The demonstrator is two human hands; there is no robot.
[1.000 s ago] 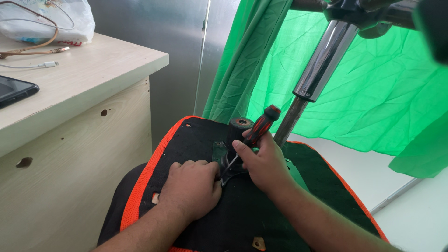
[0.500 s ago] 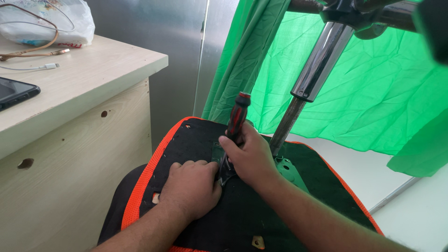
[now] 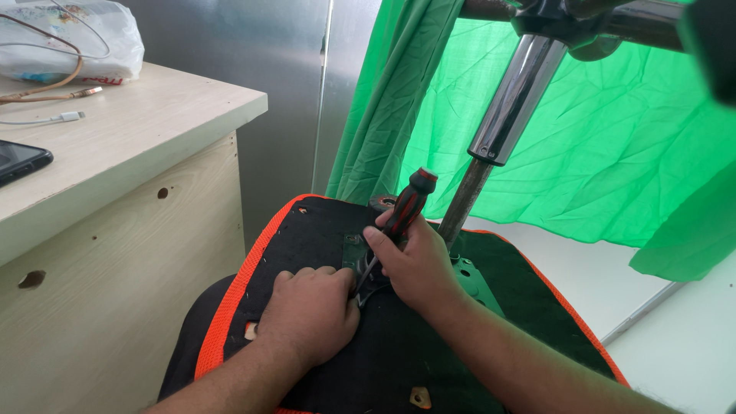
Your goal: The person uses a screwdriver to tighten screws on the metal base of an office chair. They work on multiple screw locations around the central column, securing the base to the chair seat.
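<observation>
Upturned chair seat (image 3: 307, 230), black underside with orange edging, lies beside the wooden desk (image 3: 123, 222), chrome gas-lift column (image 3: 510, 100) rising from its middle. Left hand (image 3: 310, 310) presses flat on the seat, holding nothing. Right hand (image 3: 410, 261) is wrapped around a red-black screwdriver (image 3: 406, 203), tip down at the metal plate (image 3: 354, 249) near the column base.

One screwdriver (image 3: 405, 208), two hands, left (image 3: 310, 310), right (image 3: 414, 264), one upturned chair seat (image 3: 307, 230), one phone (image 3: 19, 159)

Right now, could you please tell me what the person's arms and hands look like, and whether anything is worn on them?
Both forearms are bare as far as the picture shows, with no sleeves in view. The left hand and right hand wear no gloves, and no rings, watch or bands are visible. Short, unpainted nails.
</observation>
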